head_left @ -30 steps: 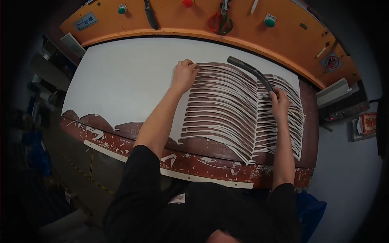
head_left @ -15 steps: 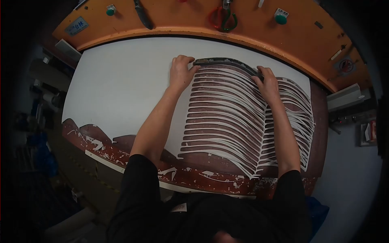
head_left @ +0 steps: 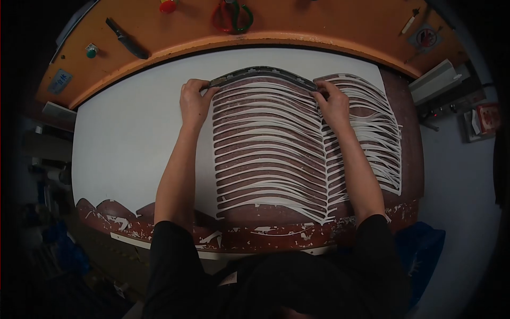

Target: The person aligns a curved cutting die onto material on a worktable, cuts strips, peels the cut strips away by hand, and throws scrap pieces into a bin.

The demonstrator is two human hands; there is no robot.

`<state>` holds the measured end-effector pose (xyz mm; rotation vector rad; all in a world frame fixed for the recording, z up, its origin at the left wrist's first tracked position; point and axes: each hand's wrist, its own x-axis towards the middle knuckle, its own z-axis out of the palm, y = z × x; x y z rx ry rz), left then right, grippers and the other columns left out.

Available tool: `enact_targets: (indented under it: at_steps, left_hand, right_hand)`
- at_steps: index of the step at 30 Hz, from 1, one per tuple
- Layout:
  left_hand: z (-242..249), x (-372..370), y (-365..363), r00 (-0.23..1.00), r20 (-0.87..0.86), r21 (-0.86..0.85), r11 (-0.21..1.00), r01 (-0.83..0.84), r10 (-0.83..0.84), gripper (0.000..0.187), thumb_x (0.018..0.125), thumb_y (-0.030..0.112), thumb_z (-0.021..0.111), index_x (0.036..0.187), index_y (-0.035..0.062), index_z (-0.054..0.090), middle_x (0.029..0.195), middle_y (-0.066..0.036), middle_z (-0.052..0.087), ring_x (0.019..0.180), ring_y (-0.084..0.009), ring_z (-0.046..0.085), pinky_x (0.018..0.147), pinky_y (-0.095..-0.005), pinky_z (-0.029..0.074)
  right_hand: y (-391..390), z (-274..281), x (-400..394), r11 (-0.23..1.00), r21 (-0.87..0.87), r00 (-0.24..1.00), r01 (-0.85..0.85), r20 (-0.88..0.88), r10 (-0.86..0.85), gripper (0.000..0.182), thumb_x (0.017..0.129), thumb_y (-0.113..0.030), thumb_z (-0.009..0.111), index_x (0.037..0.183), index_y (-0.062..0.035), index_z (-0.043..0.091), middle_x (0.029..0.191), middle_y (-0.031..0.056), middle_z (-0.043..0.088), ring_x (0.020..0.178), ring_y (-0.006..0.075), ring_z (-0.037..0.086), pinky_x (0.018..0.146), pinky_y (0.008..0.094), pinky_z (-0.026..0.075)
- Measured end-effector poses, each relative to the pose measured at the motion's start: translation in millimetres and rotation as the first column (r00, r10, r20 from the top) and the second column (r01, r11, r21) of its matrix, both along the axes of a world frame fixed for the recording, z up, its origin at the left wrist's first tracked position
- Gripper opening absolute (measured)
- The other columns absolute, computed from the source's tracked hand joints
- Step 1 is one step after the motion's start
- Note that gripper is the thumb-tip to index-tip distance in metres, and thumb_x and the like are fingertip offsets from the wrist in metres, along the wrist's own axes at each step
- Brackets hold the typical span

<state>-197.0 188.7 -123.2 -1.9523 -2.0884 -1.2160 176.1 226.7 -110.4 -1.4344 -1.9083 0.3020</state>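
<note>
A dark, curved cutting die (head_left: 260,71) lies along the top of the cut-out rows on the white sheet (head_left: 133,122). Its left end is between the thumb and fingers of my left hand (head_left: 196,103). At the right end, the thumb and fingers of my right hand (head_left: 332,103) grip it. Below the die, thin curved white strips (head_left: 268,141) of leftover sheet stretch over the dark red board. More thin strips (head_left: 372,130), partly tangled, lie to the right of my right hand.
Behind the sheet rises an orange machine panel (head_left: 180,32) with a knife (head_left: 126,38), red and green-handled scissors (head_left: 232,18) and a green button (head_left: 91,51). White scraps lie on the board's front edge (head_left: 265,236). A blue bag (head_left: 427,255) is at the lower right.
The view has swung to the right, so the sheet, the panel and both hands appear further left. Both hands still hold the die at its ends.
</note>
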Motion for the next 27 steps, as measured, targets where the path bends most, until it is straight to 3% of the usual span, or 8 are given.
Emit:
enact_targets:
  at_steps: [2, 3, 7, 17, 24, 25, 27]
  left_hand:
    - [1, 1, 0, 1.0, 0.01, -0.004, 1.0, -0.006, 0.006, 0.025, 0.079, 0.019, 0.085, 0.093, 0.0007, 0.076, 0.098, -0.013, 0.071, 0.097, -0.0323, 0.064, 0.088, -0.042, 0.052]
    - [1, 0, 0, 1.0, 0.011, -0.003, 1.0, -0.006, 0.006, 0.024, 0.079, 0.019, 0.086, 0.092, 0.001, 0.076, 0.097, -0.013, 0.071, 0.096, -0.0322, 0.064, 0.087, -0.0418, 0.052]
    - [4, 2, -1, 1.0, 0.023, -0.022, 1.0, -0.01, 0.01, 0.022, 0.079, 0.018, 0.086, 0.09, 0.0018, 0.075, 0.096, -0.012, 0.071, 0.095, -0.0317, 0.064, 0.086, -0.0414, 0.052]
    - [2, 2, 2, 0.997, -0.08, 0.008, 1.0, -0.006, 0.007, 0.023, 0.079, 0.019, 0.085, 0.087, 0.0007, 0.074, 0.094, -0.011, 0.07, 0.092, -0.0314, 0.063, 0.083, -0.0418, 0.052]
    - [0, 3, 1, 1.0, -0.02, 0.008, 1.0, -0.024, 0.024, 0.022, 0.078, 0.018, 0.085, 0.087, 0.0007, 0.076, 0.094, -0.011, 0.07, 0.093, -0.0313, 0.063, 0.083, -0.0422, 0.053]
    - [-3, 2, 2, 1.0, -0.01, 0.029, 0.999, -0.019, 0.019, 0.022, 0.077, 0.018, 0.086, 0.087, 0.0012, 0.076, 0.093, -0.011, 0.07, 0.093, -0.0319, 0.063, 0.083, -0.043, 0.053]
    - [-5, 1, 3, 1.0, 0.004, 0.024, 0.999, -0.023, 0.023, 0.022, 0.076, 0.018, 0.086, 0.087, 0.0016, 0.076, 0.093, -0.011, 0.07, 0.093, -0.0324, 0.063, 0.083, -0.0435, 0.053]
  right_hand:
    - [-5, 4, 3, 0.999, -0.046, 0.997, -0.001, -0.074, -0.002, 0.029, 0.091, -0.012, 0.072, 0.119, -0.0033, 0.069, 0.097, 0.0115, 0.076, 0.091, 0.0293, 0.074, 0.082, 0.0387, 0.056]
    - [-8, 7, 7, 0.995, -0.098, 0.996, 0.014, -0.085, -0.022, 0.032, 0.094, -0.008, 0.063, 0.126, -0.0038, 0.065, 0.102, 0.0112, 0.078, 0.097, 0.0284, 0.075, 0.086, 0.0385, 0.057]
    - [-15, 15, 8, 0.986, -0.154, 0.99, -0.06, -0.138, 0.039, 0.036, 0.095, -0.004, 0.056, 0.13, -0.0034, 0.063, 0.107, 0.0128, 0.077, 0.098, 0.0296, 0.075, 0.088, 0.0397, 0.058]
    - [-23, 17, -1, 0.993, -0.106, 0.998, -0.048, -0.032, 0.045, 0.036, 0.095, -0.004, 0.057, 0.13, -0.0024, 0.063, 0.11, 0.0166, 0.076, 0.095, 0.0325, 0.075, 0.085, 0.0408, 0.059]
    - [-25, 19, -3, 0.991, -0.129, 0.999, -0.031, 0.018, 0.034, 0.037, 0.096, -0.005, 0.056, 0.133, -0.0026, 0.062, 0.113, 0.0166, 0.076, 0.095, 0.031, 0.075, 0.086, 0.0385, 0.058]
    - [-26, 20, -3, 0.982, -0.188, 0.998, -0.011, 0.059, 0.022, 0.04, 0.099, -0.006, 0.056, 0.139, -0.005, 0.06, 0.119, 0.0142, 0.075, 0.101, 0.0249, 0.074, 0.088, 0.0343, 0.056]
    - [-27, 18, -3, 0.985, -0.17, 0.998, -0.021, 0.055, 0.031, 0.041, 0.099, -0.006, 0.056, 0.14, -0.0058, 0.059, 0.118, 0.0142, 0.075, 0.102, 0.0255, 0.074, 0.089, 0.0343, 0.056]
